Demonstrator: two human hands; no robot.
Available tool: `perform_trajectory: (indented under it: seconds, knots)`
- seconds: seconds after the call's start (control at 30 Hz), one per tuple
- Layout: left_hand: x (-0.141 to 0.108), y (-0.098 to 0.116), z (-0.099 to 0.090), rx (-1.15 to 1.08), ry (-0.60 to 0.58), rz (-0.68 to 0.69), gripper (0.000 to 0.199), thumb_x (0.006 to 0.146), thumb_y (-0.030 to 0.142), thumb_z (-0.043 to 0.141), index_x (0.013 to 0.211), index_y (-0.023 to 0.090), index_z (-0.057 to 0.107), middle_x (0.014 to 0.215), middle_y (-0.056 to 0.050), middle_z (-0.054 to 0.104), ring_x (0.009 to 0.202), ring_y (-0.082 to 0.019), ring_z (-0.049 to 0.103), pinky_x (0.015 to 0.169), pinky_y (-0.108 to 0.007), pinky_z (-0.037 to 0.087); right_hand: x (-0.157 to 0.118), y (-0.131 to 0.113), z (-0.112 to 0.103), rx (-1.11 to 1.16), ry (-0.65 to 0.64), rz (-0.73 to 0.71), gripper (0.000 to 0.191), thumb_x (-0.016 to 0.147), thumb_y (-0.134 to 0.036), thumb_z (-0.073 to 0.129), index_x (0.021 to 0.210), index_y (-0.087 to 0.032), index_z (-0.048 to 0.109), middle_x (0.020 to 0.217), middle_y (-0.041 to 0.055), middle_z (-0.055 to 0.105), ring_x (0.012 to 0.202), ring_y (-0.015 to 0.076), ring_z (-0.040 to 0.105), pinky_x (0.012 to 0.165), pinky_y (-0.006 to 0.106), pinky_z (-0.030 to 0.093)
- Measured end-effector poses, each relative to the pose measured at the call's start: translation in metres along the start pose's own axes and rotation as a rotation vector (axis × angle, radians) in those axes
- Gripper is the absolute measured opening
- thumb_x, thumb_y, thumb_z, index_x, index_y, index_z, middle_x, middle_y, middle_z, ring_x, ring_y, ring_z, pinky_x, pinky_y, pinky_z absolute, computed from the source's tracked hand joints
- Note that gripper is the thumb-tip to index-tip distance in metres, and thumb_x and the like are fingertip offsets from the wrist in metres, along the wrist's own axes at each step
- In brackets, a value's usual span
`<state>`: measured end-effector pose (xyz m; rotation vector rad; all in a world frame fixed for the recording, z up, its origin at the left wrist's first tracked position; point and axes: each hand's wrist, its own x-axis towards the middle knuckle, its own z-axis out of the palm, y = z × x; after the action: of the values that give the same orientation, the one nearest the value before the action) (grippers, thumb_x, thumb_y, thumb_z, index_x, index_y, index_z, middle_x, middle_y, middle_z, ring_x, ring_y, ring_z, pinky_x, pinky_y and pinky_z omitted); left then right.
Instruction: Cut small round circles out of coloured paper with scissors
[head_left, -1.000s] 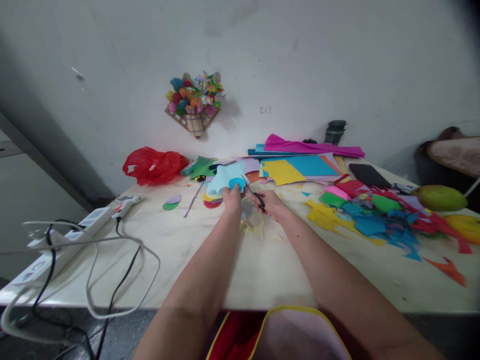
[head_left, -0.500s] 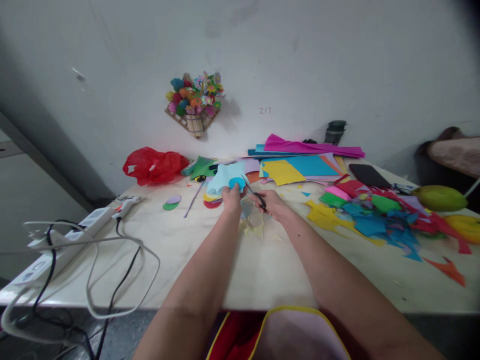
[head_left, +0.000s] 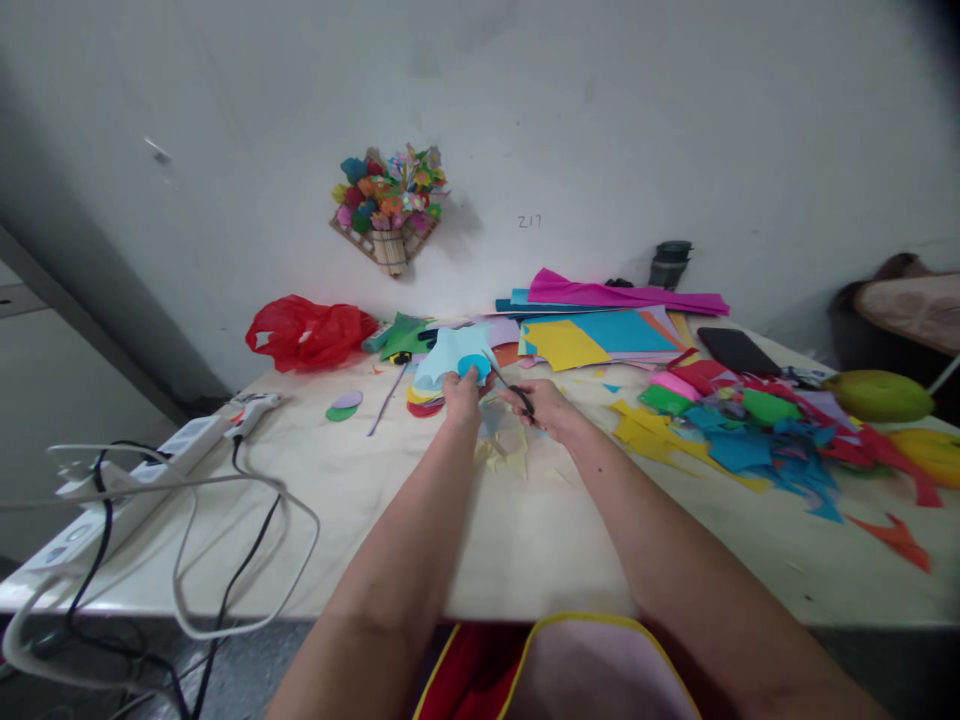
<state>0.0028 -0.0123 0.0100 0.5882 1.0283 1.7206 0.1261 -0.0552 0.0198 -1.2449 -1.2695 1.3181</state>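
Observation:
My left hand [head_left: 463, 393] is closed on a light blue sheet of paper [head_left: 450, 350], with a darker blue paper circle [head_left: 474, 366] pressed on top under the thumb. In my right hand [head_left: 547, 408] is a pair of scissors [head_left: 521, 396] with dark handles. Their blades point up and left, at the right edge of the paper beside the blue circle. Pale yellow paper scraps [head_left: 506, 455] lie on the table below the hands. Left of my left hand, yellow and red paper pieces [head_left: 424, 408] show from under the sheet.
Purple and green paper ovals [head_left: 345, 404] and a thin purple strip [head_left: 386, 400] lie to the left. Behind are a red plastic bag [head_left: 307, 335] and stacked coloured paper [head_left: 615, 335]. Blue scraps [head_left: 780, 455] and others cover the right. A power strip [head_left: 135, 500] with cables lines the left edge.
Almost nothing differs. Both hands, the paper and the scissors stay in nearly the same place, with only a slight shift of the left hand and forearm.

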Motion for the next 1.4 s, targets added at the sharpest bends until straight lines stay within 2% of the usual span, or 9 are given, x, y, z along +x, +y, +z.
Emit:
perform_trajectory:
  seconds: [0.2, 0.33, 0.5, 0.73, 0.97, 1.07, 1.23, 1.4]
  knots:
    - [0.001, 0.003, -0.001, 0.005, -0.035, -0.038, 0.021, 0.081, 0.009, 0.071, 0.081, 0.017, 0.051, 0.072, -0.004, 0.064, 0.078, -0.022, 0.076, 0.077, -0.035, 0.063, 0.004, 0.003, -0.003, -0.002, -0.015, -0.014, 0.032, 0.068, -0.034, 0.088, 0.063, -0.016, 0.062, 0.044, -0.0054, 0.047, 0.036, 0.0052, 0.036, 0.033, 0.019, 0.020]
    - [0.000, 0.004, -0.002, 0.021, -0.051, -0.044, 0.018, 0.087, 0.008, 0.064, 0.080, 0.018, 0.051, 0.072, -0.004, 0.065, 0.078, -0.022, 0.076, 0.078, -0.035, 0.063, 0.003, 0.001, -0.003, 0.023, -0.015, -0.011, 0.029, 0.067, -0.029, 0.087, 0.062, -0.016, 0.062, 0.044, -0.0053, 0.047, 0.036, 0.0052, 0.036, 0.034, 0.020, 0.022]
    - [0.000, 0.006, -0.003, 0.002, -0.066, -0.044, 0.022, 0.084, 0.006, 0.068, 0.079, 0.017, 0.050, 0.070, -0.004, 0.063, 0.078, -0.024, 0.077, 0.080, -0.039, 0.064, -0.002, -0.004, -0.003, 0.013, -0.006, 0.002, 0.029, 0.067, -0.029, 0.086, 0.059, -0.016, 0.061, 0.044, -0.0049, 0.046, 0.036, 0.0057, 0.035, 0.034, 0.020, 0.021]
    - [-0.003, 0.010, -0.004, 0.030, -0.111, -0.045, 0.017, 0.083, 0.007, 0.068, 0.080, 0.015, 0.054, 0.069, -0.005, 0.064, 0.083, -0.026, 0.077, 0.086, -0.044, 0.064, -0.005, -0.007, -0.002, 0.003, 0.005, 0.027, 0.030, 0.065, -0.028, 0.087, 0.061, -0.015, 0.061, 0.043, -0.0056, 0.046, 0.036, 0.0047, 0.035, 0.034, 0.019, 0.021]
    - [-0.001, 0.009, -0.005, 0.021, -0.107, -0.036, 0.019, 0.082, 0.007, 0.070, 0.078, 0.016, 0.053, 0.069, -0.005, 0.063, 0.087, -0.028, 0.077, 0.088, -0.046, 0.063, -0.009, -0.011, -0.001, -0.003, 0.006, 0.029, 0.027, 0.069, -0.026, 0.085, 0.062, -0.015, 0.061, 0.044, -0.0044, 0.050, 0.035, 0.0053, 0.037, 0.032, 0.018, 0.019]
    - [-0.001, 0.009, -0.004, 0.020, -0.120, -0.037, 0.019, 0.080, 0.009, 0.073, 0.078, 0.015, 0.055, 0.069, -0.005, 0.064, 0.088, -0.029, 0.077, 0.087, -0.045, 0.063, -0.007, -0.009, -0.001, -0.005, 0.003, 0.027, 0.026, 0.072, -0.025, 0.082, 0.062, -0.016, 0.060, 0.044, -0.0039, 0.051, 0.034, 0.0057, 0.038, 0.031, 0.018, 0.020]
    - [-0.001, 0.006, -0.005, 0.033, -0.134, -0.042, 0.018, 0.082, 0.009, 0.070, 0.075, 0.015, 0.055, 0.069, -0.005, 0.065, 0.077, -0.024, 0.076, 0.077, -0.037, 0.063, -0.004, -0.007, -0.003, -0.020, 0.004, 0.018, 0.023, 0.075, -0.024, 0.079, 0.064, -0.016, 0.061, 0.044, -0.0037, 0.051, 0.032, 0.0065, 0.039, 0.030, 0.019, 0.020]
    - [0.002, 0.001, -0.005, 0.045, -0.138, -0.036, 0.022, 0.078, 0.015, 0.076, 0.077, 0.017, 0.054, 0.070, -0.005, 0.067, 0.084, -0.026, 0.077, 0.079, -0.038, 0.062, -0.001, -0.005, -0.005, -0.025, 0.016, 0.022, 0.022, 0.074, -0.026, 0.079, 0.065, -0.016, 0.062, 0.044, -0.0037, 0.051, 0.032, 0.0074, 0.041, 0.031, 0.019, 0.020]
